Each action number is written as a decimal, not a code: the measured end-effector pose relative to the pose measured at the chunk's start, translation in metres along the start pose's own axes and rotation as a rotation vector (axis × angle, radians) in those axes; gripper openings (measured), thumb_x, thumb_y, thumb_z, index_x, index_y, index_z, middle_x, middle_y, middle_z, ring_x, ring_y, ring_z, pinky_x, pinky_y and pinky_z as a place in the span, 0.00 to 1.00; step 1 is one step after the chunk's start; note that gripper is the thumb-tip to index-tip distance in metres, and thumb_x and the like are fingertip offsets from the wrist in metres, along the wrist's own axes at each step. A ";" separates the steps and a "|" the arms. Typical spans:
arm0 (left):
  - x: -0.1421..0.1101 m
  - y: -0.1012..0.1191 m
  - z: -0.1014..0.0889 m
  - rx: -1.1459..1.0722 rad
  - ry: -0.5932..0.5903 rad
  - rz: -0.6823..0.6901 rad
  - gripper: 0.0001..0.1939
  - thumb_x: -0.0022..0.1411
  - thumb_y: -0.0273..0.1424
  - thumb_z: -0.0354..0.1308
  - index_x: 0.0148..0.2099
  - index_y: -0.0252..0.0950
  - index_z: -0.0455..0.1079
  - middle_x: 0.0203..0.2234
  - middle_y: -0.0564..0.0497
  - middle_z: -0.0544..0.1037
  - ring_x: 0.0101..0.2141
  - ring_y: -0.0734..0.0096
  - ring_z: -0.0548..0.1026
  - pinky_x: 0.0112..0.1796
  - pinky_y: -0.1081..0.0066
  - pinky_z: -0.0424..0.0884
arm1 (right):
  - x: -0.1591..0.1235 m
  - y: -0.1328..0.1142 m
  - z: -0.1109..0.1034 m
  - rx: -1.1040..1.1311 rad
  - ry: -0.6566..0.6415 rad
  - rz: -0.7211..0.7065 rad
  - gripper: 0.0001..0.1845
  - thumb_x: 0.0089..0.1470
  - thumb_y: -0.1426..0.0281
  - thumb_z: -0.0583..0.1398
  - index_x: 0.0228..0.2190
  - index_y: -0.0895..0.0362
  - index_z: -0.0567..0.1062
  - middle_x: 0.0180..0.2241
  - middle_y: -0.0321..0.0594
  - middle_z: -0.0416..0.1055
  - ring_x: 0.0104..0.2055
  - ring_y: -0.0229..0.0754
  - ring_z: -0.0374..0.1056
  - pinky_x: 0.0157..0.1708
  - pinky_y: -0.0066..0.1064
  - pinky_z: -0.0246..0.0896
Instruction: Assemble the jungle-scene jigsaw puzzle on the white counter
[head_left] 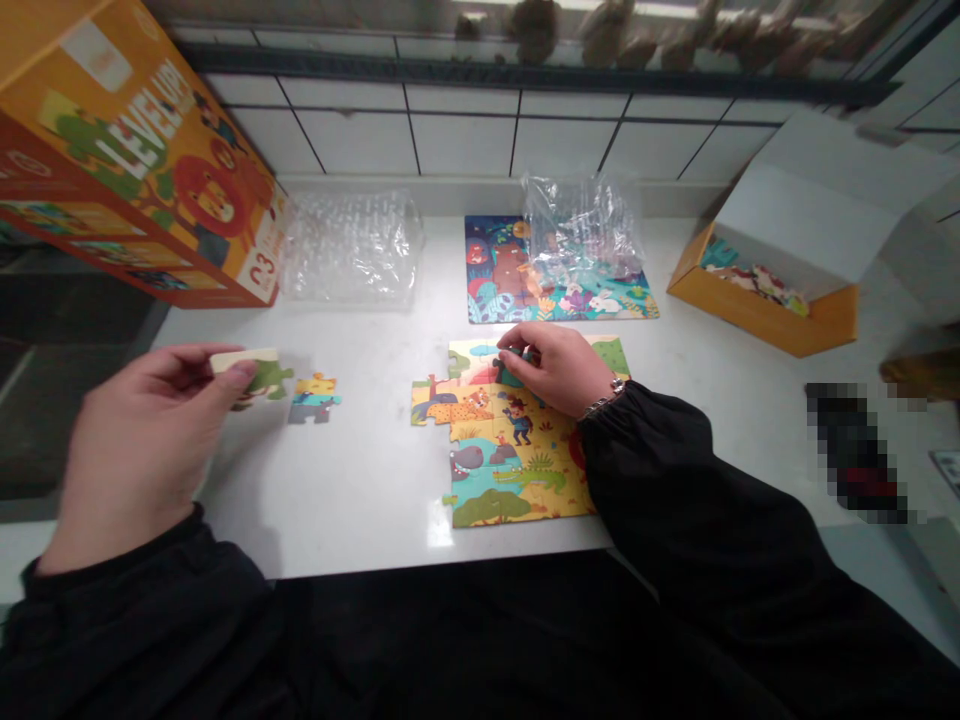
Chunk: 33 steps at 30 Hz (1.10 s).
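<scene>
My left hand [146, 440] pinches a puzzle piece [262, 375] with a cream edge and green print between thumb and fingers, held above the counter at the left. Just right of it, a loose puzzle piece [315, 400] in yellow, blue and grey lies flat. My right hand [559, 365] rests over the upper part of a partly joined animal puzzle [480, 455], its fingers curled together. A dark teal patch shows by the fingertips; whether it is a held piece or print on the puzzle I cannot tell. The puzzle's left side is uneven, with one piece jutting out.
A large orange puzzle box [187, 170] stands at the back left, beside crumpled clear plastic wrap [349, 250]. Behind the puzzle lies a dark blue animal picture [499, 285], partly under a clear bag [585, 225]. An open orange box [750, 305] with pieces inside sits back right.
</scene>
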<state>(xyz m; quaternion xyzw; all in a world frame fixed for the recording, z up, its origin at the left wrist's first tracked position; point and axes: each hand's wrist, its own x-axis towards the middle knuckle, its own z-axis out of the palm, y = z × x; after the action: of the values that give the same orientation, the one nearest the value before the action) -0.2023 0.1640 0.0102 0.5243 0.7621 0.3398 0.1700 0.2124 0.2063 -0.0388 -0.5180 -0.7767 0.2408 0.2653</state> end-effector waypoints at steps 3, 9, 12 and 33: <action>-0.006 0.042 0.030 -0.313 -0.212 0.033 0.17 0.62 0.37 0.72 0.51 0.36 0.80 0.35 0.54 0.79 0.33 0.75 0.75 0.37 0.75 0.72 | 0.000 0.000 0.000 0.008 0.003 -0.007 0.06 0.67 0.65 0.64 0.41 0.53 0.81 0.37 0.39 0.80 0.34 0.41 0.68 0.38 0.37 0.62; -0.002 0.083 0.096 -0.430 -0.445 0.178 0.25 0.59 0.42 0.79 0.53 0.35 0.80 0.32 0.52 0.78 0.33 0.71 0.77 0.34 0.71 0.72 | 0.000 -0.002 -0.001 -0.004 -0.004 -0.001 0.07 0.67 0.65 0.64 0.41 0.53 0.81 0.37 0.39 0.80 0.35 0.42 0.68 0.39 0.38 0.62; 0.002 0.083 0.121 -0.419 -0.521 0.202 0.24 0.60 0.44 0.78 0.52 0.38 0.80 0.37 0.48 0.82 0.34 0.67 0.79 0.34 0.68 0.75 | 0.000 -0.002 -0.002 -0.004 -0.009 -0.003 0.06 0.68 0.65 0.64 0.41 0.53 0.81 0.38 0.39 0.80 0.35 0.42 0.69 0.40 0.38 0.62; 0.006 0.063 0.127 -0.102 -0.444 0.305 0.17 0.68 0.46 0.71 0.50 0.41 0.84 0.34 0.51 0.83 0.32 0.66 0.76 0.34 0.67 0.67 | 0.000 -0.002 -0.002 -0.027 -0.032 -0.002 0.06 0.68 0.66 0.63 0.42 0.53 0.81 0.39 0.40 0.80 0.36 0.43 0.69 0.40 0.39 0.62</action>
<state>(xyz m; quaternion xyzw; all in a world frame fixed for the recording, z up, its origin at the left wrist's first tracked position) -0.0835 0.2265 -0.0352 0.6856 0.6001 0.2760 0.3061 0.2123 0.2060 -0.0357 -0.5169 -0.7845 0.2384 0.2461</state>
